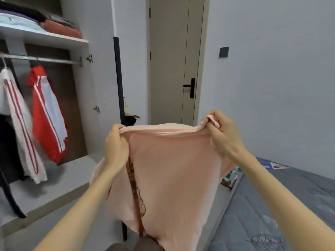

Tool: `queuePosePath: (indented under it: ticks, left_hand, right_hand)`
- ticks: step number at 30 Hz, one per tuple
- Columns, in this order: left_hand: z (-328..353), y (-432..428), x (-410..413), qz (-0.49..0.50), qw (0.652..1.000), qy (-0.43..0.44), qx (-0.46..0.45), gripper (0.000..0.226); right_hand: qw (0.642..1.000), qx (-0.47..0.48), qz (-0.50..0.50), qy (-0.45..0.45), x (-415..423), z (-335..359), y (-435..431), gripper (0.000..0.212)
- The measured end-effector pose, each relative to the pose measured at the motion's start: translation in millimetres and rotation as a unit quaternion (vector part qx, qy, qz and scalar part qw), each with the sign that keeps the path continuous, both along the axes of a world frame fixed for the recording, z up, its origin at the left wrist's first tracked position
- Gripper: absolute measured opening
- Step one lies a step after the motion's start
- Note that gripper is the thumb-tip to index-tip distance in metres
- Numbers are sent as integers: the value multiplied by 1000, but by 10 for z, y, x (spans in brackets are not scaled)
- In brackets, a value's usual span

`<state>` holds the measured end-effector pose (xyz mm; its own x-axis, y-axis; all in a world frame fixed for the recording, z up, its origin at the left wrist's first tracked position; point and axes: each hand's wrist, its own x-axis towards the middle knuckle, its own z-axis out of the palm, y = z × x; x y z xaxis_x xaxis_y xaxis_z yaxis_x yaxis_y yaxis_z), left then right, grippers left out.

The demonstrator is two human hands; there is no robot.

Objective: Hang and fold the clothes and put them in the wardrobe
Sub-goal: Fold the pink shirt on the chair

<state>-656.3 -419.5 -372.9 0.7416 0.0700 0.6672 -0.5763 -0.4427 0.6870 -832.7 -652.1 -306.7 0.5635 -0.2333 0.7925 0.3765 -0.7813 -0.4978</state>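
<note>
Pink garment (172, 169) spread between both my hands.
My left hand (116, 144) and right hand (223, 131) each pinch its upper edge, which runs nine to three o'clock, cloth hanging toward six. The wardrobe rail (41, 59) sits at ten o'clock, nearer my left hand. The dark print on the cloth is too folded to read.

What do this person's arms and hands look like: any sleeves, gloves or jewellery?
No sleeve shows: the left forearm and right forearm are bare down to the picture's bottom edge. The left hand and right hand wear no gloves, and no watch, bracelet or ring is visible on the sides facing the camera.
</note>
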Motion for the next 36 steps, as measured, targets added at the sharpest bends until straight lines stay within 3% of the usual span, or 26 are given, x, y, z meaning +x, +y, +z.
queuePosePath:
  ticks: [5, 8, 13, 20, 23, 26, 29, 31, 33, 36]
  left_hand:
    - [272, 71, -72, 85, 969, -222, -61, 17]
    - [309, 22, 35, 112, 961, -253, -23, 15]
    - [40, -132, 486, 100, 971, -185, 114, 18]
    - [-829, -465, 1474, 23, 935, -89, 341, 21]
    - [-1123, -734, 1968, -1, 930, -56, 364, 20]
    - [-1334, -1123, 2417, -39, 932, -31, 358, 24]
    - [-1624, -1496, 2700, -72, 937, 55, 338, 49]
    - [-1866, -1602, 2736, -90, 933, 124, 326, 64]
    - [-2148, -1575, 2671, -111, 922, 160, 336, 65]
    - [-2541, -1389, 2413, -146, 895, 189, 377, 61]
  right_hand:
    - [975, -59, -136, -168, 37, 63, 71, 14]
    - [956, -68, -192, -211, 141, 41, 73, 12]
    - [975, -34, -217, -11, 731, -335, -236, 9]
    - [937, -45, -236, 253, 1757, -1272, -819, 19]
    - [917, -31, -259, 303, 2222, -1524, -1095, 26]
    - [911, 30, -286, 295, 2604, -1766, -1323, 23]
    - [898, 99, -266, 335, 2843, -2114, -1440, 16]
    - [893, 124, -195, 386, 2909, -2394, -1453, 31]
    - [881, 95, -146, 440, 2908, -2681, -1411, 52]
    - [851, 12, -129, 509, 2817, -3066, -1306, 53]
